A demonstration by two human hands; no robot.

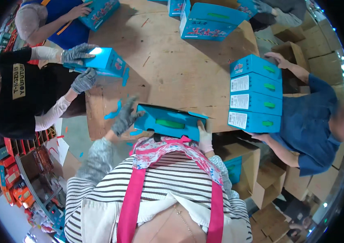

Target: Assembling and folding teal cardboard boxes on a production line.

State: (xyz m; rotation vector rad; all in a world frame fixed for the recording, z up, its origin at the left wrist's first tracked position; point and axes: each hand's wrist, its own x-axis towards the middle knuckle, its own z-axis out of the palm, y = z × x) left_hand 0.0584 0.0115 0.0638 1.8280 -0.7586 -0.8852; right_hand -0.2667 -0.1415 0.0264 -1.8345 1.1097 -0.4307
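Observation:
A blue cardboard box (151, 121) with a green carry handle (170, 123) stands at the table's near edge, against my apron. My right hand (205, 138), in a pale glove with bare fingertips, grips the box's right end with the thumb on its near face. At the left end is my left hand (125, 118) in a grey glove. Its fingers are spread and slightly blurred, with the thumb at the box's corner. I cannot tell how firmly it touches. The far side of the box is hidden.
Blue cut-out scraps (119, 109) lie on the wooden table (168, 69). At left, a gloved co-worker handles a blue box (106, 60). On the right, another person holds a row of several blue boxes (257, 99). An open blue carton (206, 28) stands at the far side; brown cartons (269, 182) sit lower right.

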